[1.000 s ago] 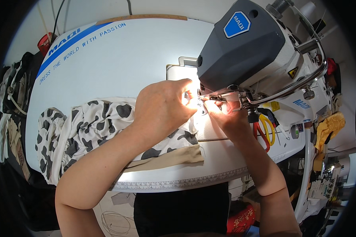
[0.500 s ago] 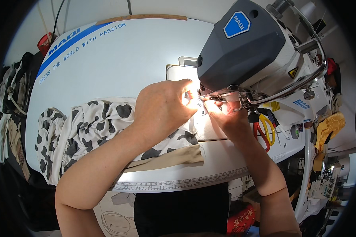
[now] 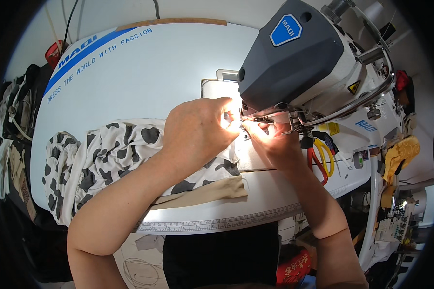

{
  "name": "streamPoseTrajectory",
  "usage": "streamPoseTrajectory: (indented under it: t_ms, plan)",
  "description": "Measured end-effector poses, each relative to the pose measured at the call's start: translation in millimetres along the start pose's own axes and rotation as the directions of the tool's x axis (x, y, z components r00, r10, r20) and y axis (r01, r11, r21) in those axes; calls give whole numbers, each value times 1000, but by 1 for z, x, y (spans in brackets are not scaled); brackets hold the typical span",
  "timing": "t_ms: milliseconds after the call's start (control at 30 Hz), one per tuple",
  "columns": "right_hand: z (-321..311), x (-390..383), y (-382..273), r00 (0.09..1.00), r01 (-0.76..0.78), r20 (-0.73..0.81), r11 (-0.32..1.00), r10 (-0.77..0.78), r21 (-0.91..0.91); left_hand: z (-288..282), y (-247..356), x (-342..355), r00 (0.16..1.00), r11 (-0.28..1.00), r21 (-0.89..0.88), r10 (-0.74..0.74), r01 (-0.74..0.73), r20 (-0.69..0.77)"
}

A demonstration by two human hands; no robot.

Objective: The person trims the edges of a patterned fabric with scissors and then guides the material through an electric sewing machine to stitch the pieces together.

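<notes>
A sewing machine with a dark grey head stands at the right of the white table. Under its needle area, in bright lamp glare, my left hand has its thumb and fingertips pinched together. My right hand meets it from the other side, its thumb and finger closed close to the presser foot. Whatever lies between the fingertips is too small and washed out to make out. White cloth with black patches lies bunched beneath my left forearm. A beige fabric strip sticks out along its near edge.
Red-handled and yellow-handled tools lie right of my right wrist. A printed ruler follows the table's front edge. A wooden strip lies along the back edge. Yellow cloth hangs at the far right; a red container stands back left.
My right thumb and finger have shifted slightly left, closer to my left fingertips. My left hand and the cloth have hardly moved, and the whole view has drifted a little.
</notes>
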State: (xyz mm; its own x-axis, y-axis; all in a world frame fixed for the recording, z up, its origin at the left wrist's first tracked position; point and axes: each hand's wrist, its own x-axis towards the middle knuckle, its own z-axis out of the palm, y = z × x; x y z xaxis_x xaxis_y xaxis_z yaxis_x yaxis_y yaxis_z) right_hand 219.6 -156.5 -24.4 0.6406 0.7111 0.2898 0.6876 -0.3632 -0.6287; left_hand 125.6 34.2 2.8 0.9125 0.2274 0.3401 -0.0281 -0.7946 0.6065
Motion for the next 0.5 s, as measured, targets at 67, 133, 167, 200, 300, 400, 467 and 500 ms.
streamPoseTrajectory:
  t_ms: [67, 133, 167, 200, 300, 400, 467, 500]
  plan:
    - [1, 0, -2, 1000, -9, -16, 999, 8, -53, 0, -1, 0, 1000, 1000, 2, -11, 11, 6]
    - [4, -4, 12, 997, -59, -47, 998, 60, 33, 0, 2, 1, 1000, 1000, 0, -15, 15, 14]
    - [6, -5, 18, 995, -80, -56, 993, 85, 85, 0, 3, 1, 1000, 1000, 3, -16, 16, 13]
    - [8, -6, 24, 992, -100, -64, 985, 110, 140, 0, 3, 1, 1000, 1000, 9, -19, 19, 12]
    - [11, -5, 29, 994, -40, -105, 999, 37, -25, -1, 3, 1, 1000, 1000, -19, -19, 20, 10]
    - [12, -4, 24, 990, -63, -127, 997, 67, 38, -2, 2, 1, 1000, 1000, 2, -17, 17, 23]
    - [9, -3, 16, 989, -68, -122, 991, 82, 115, -3, 2, 1, 999, 1000, -1, -26, 26, 19]
    - [9, -3, 15, 989, -71, -120, 988, 88, 139, -3, 3, 1, 999, 1000, -3, -31, 31, 16]
